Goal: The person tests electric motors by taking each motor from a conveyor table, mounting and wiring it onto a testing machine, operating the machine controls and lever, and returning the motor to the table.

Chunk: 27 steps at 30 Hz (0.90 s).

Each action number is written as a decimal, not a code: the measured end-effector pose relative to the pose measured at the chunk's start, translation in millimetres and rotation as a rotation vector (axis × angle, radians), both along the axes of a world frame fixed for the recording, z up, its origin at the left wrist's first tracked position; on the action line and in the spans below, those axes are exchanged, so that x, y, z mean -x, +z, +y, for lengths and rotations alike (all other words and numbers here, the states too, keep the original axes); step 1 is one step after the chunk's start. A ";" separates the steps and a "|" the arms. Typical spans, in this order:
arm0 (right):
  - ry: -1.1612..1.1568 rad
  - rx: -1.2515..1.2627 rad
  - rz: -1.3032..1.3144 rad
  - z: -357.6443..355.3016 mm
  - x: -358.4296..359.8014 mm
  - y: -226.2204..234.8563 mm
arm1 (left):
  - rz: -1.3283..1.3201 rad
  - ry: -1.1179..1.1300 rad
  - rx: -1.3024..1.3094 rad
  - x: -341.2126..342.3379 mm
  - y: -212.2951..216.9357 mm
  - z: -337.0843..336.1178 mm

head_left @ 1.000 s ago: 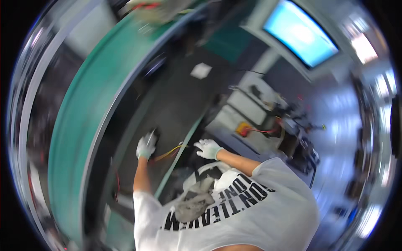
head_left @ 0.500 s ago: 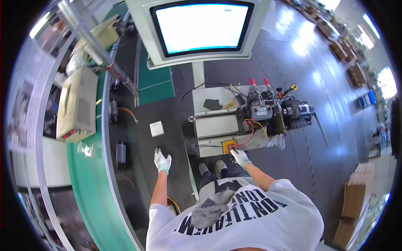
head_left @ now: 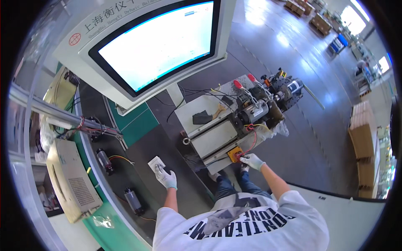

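Note:
My left hand (head_left: 166,177), in a white glove with a dark patch near the thumb, lies with fingers stretched over a small white square pad (head_left: 155,161) on the dark bench. The fingertips cover part of the pad. Gloved alike, my right hand (head_left: 253,161) is at a yellow switch box (head_left: 233,154) on the near side of a machine. Its bent fingers close on the box's red knob side, hiding most of it. Above it a grey motor (head_left: 256,110) sits clamped in the machine, with red and yellow wires coming off it.
A large monitor (head_left: 155,46) stands beyond the bench. Two loose motors with wires, one farther (head_left: 104,161) and one nearer (head_left: 133,201), lie left of the pad. Red-handled clamps (head_left: 238,84) rise behind the machine. A beige instrument box (head_left: 73,180) is at far left; cardboard stacks (head_left: 363,142) stand right.
My left hand has reached forward onto the white pad. My right hand stays at the switch box. The whole view has turned, bringing the monitor leftward and nearer.

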State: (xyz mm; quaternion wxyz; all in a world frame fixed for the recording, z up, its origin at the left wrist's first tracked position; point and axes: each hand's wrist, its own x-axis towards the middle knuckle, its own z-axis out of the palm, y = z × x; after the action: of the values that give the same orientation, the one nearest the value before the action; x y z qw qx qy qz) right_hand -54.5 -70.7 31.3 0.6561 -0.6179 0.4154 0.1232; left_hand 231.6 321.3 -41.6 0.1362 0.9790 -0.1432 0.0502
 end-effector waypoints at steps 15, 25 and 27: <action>0.335 0.188 0.006 -17.0 -0.5 0.9 | -0.011 -0.331 0.201 -66.6 133.3 -136.5; 0.244 0.454 0.071 -71.7 112.3 51.9 | -0.108 -0.783 0.193 48.4 188.2 -355.2; 0.114 0.464 0.134 -109.2 159.9 43.5 | 0.030 -0.827 -0.056 43.5 188.6 -367.7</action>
State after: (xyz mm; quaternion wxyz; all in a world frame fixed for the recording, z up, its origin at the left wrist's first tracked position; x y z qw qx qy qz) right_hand -214.4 -179.9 74.7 0.4596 -0.7649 0.4396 0.1021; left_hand 188.1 -46.4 147.0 0.1204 0.8430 -0.5236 -0.0268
